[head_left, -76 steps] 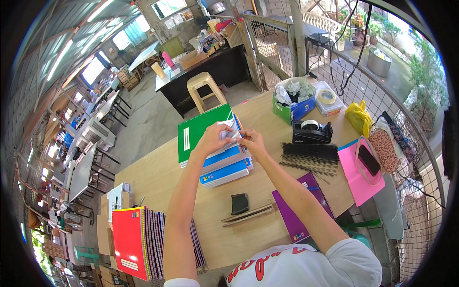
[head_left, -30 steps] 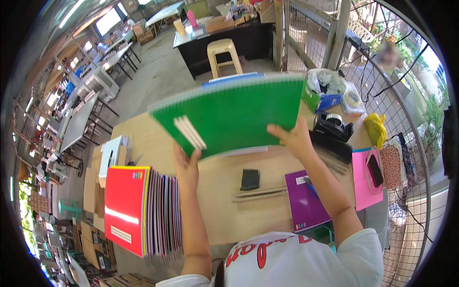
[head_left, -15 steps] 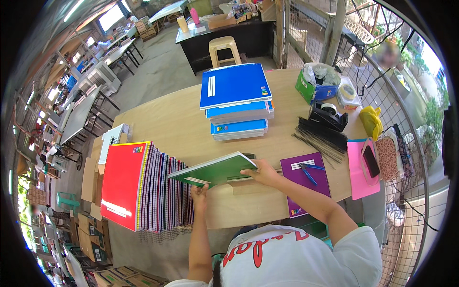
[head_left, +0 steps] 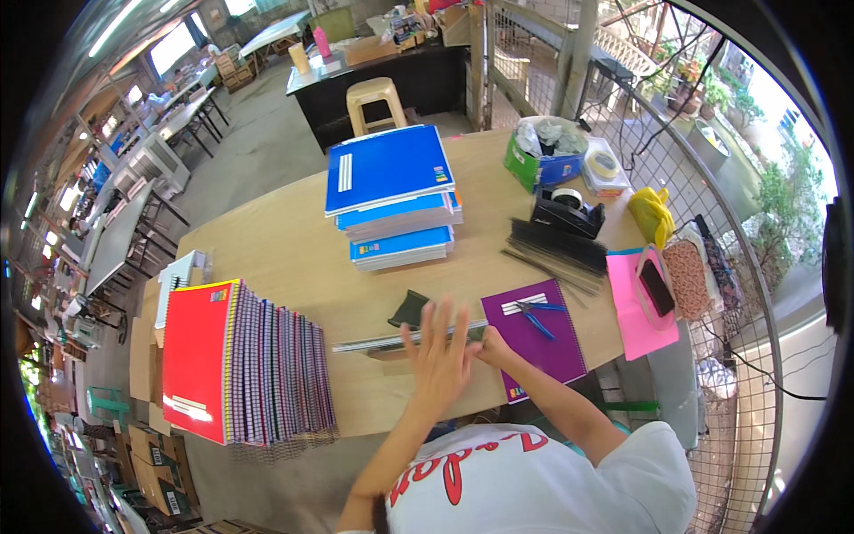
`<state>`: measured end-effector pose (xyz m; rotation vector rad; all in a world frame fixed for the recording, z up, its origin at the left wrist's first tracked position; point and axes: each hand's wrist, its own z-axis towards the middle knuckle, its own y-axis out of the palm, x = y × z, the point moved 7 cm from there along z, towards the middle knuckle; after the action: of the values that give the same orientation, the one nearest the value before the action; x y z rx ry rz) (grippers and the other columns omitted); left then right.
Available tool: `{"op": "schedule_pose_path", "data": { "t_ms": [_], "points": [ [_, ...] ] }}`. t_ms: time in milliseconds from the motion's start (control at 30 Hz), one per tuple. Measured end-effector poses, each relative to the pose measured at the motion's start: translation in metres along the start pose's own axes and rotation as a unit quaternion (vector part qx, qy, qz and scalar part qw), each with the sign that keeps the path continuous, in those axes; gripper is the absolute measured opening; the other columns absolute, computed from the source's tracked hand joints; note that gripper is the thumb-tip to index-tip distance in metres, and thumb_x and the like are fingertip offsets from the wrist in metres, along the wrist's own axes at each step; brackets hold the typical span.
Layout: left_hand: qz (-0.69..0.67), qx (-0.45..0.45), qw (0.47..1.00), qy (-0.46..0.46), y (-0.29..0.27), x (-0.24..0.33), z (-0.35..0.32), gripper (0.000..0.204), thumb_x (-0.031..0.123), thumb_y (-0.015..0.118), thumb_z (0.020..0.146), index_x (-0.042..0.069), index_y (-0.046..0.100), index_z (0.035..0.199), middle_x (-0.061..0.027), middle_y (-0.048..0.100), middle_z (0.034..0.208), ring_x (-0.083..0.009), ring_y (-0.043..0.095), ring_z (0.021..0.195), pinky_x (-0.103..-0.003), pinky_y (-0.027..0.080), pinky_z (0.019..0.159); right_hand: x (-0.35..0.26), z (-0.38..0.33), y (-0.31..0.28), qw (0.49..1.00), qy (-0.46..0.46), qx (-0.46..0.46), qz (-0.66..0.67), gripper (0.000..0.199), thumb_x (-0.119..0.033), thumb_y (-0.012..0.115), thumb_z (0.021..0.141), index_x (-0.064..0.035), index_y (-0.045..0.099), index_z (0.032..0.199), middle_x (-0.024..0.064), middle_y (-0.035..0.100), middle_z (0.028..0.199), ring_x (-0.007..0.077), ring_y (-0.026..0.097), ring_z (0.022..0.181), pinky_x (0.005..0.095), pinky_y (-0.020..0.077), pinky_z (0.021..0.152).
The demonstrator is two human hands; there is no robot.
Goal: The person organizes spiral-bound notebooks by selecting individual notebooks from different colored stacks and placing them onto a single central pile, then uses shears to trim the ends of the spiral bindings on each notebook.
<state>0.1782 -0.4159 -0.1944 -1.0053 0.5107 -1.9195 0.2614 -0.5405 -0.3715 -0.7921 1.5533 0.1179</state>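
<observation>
A green notebook (head_left: 382, 342) lies nearly flat at the front of the wooden table (head_left: 276, 258), seen almost edge-on. My left hand (head_left: 440, 356) is spread flat over its right part, fingers apart. My right hand (head_left: 489, 347) pinches the notebook's right end, next to a purple notebook (head_left: 551, 351). A small black object (head_left: 409, 310) lies just behind the green notebook. A stack of blue notebooks (head_left: 391, 191) stands further back at the middle. A row of spiral notebooks with a red cover (head_left: 240, 360) lies to the left.
Blue-handled pliers (head_left: 534, 309) lie on the purple notebook. A bundle of black binding wires (head_left: 556, 249), a tape dispenser (head_left: 569, 212), a green box (head_left: 534, 160), a yellow bag (head_left: 652, 214) and a pink folder with a phone (head_left: 636, 303) fill the right side. A wire fence runs along the right.
The green notebook came off the blue stack, was lifted up, then brought down to the front of the table. It now lies flatter, with my left hand spread over it.
</observation>
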Motion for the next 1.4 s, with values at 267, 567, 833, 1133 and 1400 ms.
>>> {"op": "schedule_pose_path", "data": {
  "t_ms": [267,567,833,1133,1400],
  "points": [
    [0.059,-0.059,0.996,0.036,0.044,0.027,0.024,0.022,0.029,0.071,0.082,0.013,0.066,0.097,-0.0024,0.064,0.096,-0.0221,0.058,0.097,-0.048,0.033,0.098,0.031,0.05,-0.178,0.826,0.042,0.343,-0.446,0.036,-0.015,0.079,0.073,-0.0064,0.064,0.104,0.0096,0.062,0.105,0.0317,0.058,0.101,0.0486,0.0485,0.084],
    [0.056,-0.013,0.998,0.013,0.054,0.023,0.028,0.018,0.024,0.07,0.076,0.015,0.064,0.09,-0.0017,0.065,0.084,-0.0224,0.056,0.08,-0.043,0.034,0.084,0.074,0.061,-0.192,0.798,-0.047,0.231,-0.555,0.025,-0.019,0.065,0.081,-0.0097,0.063,0.104,0.007,0.057,0.104,0.0276,0.055,0.103,0.0461,0.0474,0.08],
    [0.053,-0.009,0.998,0.02,0.056,0.027,0.029,0.02,0.024,0.07,0.077,0.015,0.064,0.094,-0.0011,0.066,0.084,-0.0219,0.056,0.08,-0.042,0.033,0.082,0.079,0.054,-0.213,0.818,-0.079,0.245,-0.515,0.021,-0.011,0.062,0.079,-0.0081,0.061,0.1,0.0091,0.056,0.101,0.0285,0.057,0.098,0.0423,0.0529,0.075],
    [-0.018,-0.02,1.0,0.017,0.041,0.024,0.034,0.028,0.028,0.074,0.078,0.012,0.064,0.099,-0.0042,0.064,0.092,-0.0238,0.058,0.086,-0.043,0.034,0.083,-0.045,0.029,-0.248,0.866,-0.178,0.201,-0.422,0.03,-0.005,0.062,0.082,-0.008,0.063,0.113,0.0102,0.057,0.097,0.0318,0.062,0.091,0.041,0.0523,0.077],
    [-0.086,-0.14,0.985,0.046,0.042,0.006,0.023,0.021,0.004,0.068,0.081,0.014,0.063,0.099,-0.0023,0.064,0.094,-0.0231,0.06,0.09,-0.042,0.035,0.084,-0.118,-0.045,-0.14,0.972,-0.203,0.07,-0.098,0.024,-0.004,0.07,0.084,-0.0097,0.075,0.107,0.0094,0.067,0.085,0.0251,0.065,0.076,0.0354,0.0514,0.068]
  ]
}}
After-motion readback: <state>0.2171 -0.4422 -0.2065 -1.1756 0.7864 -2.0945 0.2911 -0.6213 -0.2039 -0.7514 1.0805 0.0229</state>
